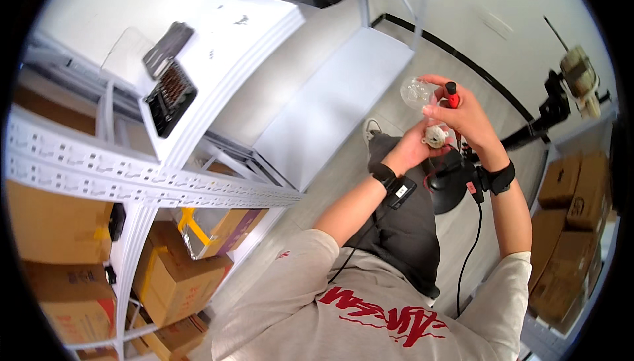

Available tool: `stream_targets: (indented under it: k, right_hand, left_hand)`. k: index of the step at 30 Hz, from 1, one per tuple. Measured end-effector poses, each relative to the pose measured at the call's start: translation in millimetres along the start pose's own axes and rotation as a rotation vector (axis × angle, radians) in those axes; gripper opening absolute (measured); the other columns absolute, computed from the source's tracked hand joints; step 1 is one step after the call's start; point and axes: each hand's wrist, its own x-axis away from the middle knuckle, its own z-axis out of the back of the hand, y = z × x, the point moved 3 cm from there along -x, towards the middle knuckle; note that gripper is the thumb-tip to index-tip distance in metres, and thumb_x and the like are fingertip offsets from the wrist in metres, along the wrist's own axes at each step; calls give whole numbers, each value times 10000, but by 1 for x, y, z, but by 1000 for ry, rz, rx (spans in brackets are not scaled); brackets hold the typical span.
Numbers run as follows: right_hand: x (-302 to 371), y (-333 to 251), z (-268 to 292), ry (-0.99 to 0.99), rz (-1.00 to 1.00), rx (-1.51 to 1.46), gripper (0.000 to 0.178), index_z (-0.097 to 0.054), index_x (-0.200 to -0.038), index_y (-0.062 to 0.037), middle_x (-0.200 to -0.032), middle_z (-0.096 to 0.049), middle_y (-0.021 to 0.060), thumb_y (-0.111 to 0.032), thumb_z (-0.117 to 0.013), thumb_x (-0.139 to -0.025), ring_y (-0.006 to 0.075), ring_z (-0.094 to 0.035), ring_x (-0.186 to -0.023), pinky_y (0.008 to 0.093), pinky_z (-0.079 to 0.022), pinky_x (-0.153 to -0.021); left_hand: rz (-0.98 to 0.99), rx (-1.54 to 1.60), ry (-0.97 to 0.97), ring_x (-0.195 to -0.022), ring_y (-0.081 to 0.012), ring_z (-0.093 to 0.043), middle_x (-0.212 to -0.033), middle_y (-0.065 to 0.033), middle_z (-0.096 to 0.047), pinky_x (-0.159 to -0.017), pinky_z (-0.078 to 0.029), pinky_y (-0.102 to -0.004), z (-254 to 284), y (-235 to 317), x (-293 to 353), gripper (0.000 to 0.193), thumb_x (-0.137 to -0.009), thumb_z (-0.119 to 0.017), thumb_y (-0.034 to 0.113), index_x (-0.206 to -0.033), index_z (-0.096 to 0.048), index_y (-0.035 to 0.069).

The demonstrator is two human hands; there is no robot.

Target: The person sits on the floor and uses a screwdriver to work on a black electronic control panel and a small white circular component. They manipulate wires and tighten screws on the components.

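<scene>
Right hand grips a partly hidden red-and-black screwdriver, butt forward. Beside it, left hand holds a round cream part.

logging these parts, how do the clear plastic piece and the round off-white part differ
The clear plastic piece is see-through; the round off-white part looks opaque. The clear plastic piece looks larger than the round off-white part. The right hand holds the clear plastic piece, the left hand the round off-white part. Both have roundish outlines.
</scene>
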Motion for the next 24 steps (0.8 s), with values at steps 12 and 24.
stream_targets:
  k: [12,24]
  right_hand:
    - [-110,-82,-114,-222,191,126,606,-598,-1372,-128,-705,-528,-56,-320,-799,-834,29,-436,-618,206,-321,-533]
    - [-180,-94,-205,-278,287,150,693,-625,-1314,-73,-765,-623,-5,-467,-826,-781,72,-595,-637,228,-448,-578]
  left_hand:
    - [-182,-130,-186,-1031,-294,-670,-1147,-87,-660,-830,-571,-451,17,-9,-4,307,-1032,-481,293,-1239,-566,82]
    - [40,191,-131,-1303,-263,-526,-1444,-109,-531,-1061,-428,-494,8,-12,-6,521,-1040,-463,441,-1387,-503,54]
